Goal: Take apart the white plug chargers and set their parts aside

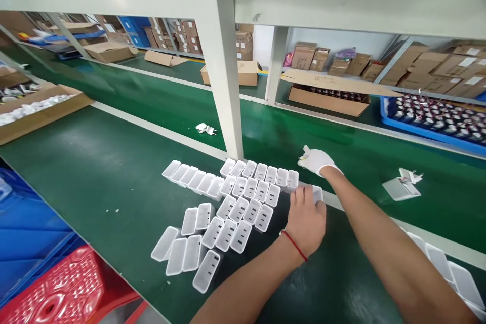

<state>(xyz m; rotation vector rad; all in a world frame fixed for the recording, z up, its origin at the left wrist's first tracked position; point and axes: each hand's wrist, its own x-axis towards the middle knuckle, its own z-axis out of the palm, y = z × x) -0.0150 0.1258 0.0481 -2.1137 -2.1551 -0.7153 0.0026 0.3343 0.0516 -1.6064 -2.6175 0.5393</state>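
My left hand, bare with a red cord at the wrist, curls its fingers over white plastic cases at the right end of a row. Farther out, my right hand in a white glove is over the green belt, its fingers drawn together. What it holds, if anything, is too small to make out. Several open-topped translucent white cases stand in rows left of my left hand, many with dark slots inside. Past my right hand, a white case with a plug-like part lies on the belt.
A metal post rises from the table's far edge under a crossbeam. Small white plug parts lie on the belt. Across it sits a blue tray of parts. More white cases lie at right; a red stool stands lower left.
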